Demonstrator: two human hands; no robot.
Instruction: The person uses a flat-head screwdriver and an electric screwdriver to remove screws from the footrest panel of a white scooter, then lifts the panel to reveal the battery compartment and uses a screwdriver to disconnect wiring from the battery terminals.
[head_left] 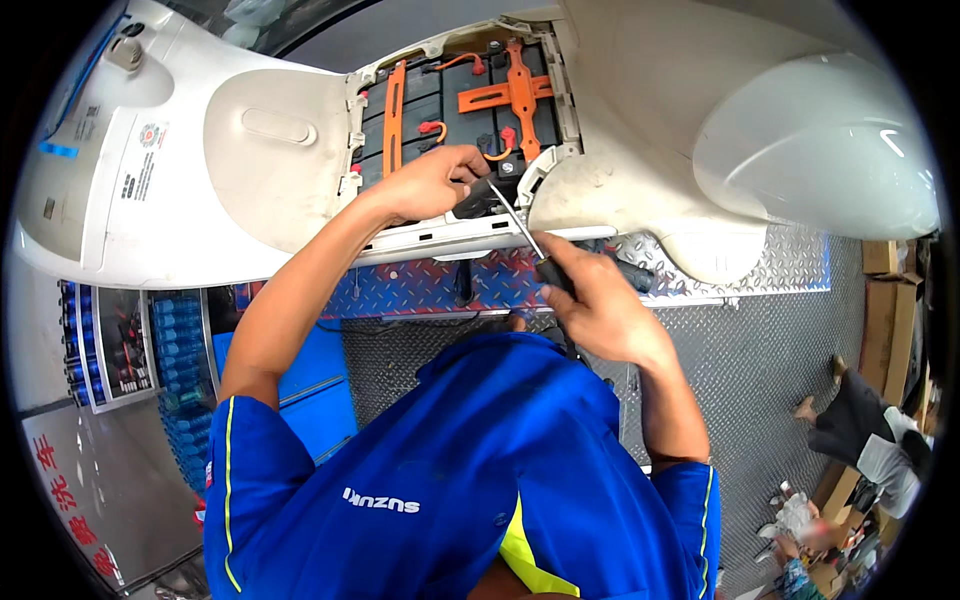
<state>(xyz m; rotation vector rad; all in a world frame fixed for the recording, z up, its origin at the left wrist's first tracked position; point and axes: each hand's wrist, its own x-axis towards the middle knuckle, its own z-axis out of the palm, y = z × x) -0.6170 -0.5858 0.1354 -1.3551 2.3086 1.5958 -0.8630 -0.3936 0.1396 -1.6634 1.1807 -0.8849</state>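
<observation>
A screwdriver [515, 215] with a dark handle and a thin metal shaft is gripped in my right hand [600, 305]. Its shaft slants up and left, the tip close to the fingers of my left hand [432, 185]. That hand is closed at the near right corner of an open battery bay, its thumb and fingers bent together; what they pinch is hidden. Dark batteries [455, 95] fill the bay of a white scooter [260, 225]. Orange brackets [521, 95] lie across them, and short orange cables [433, 128] join red and black terminals. A black part [475, 203] sits just below my left fingers.
The scooter rests on a metal tread-plate platform [690, 262]. Blue bins [315, 395] and a rack of blue parts holders [180, 350] stand at the left. On the far right are cardboard boxes [890, 330] and two other people, one in dark trousers [850, 425].
</observation>
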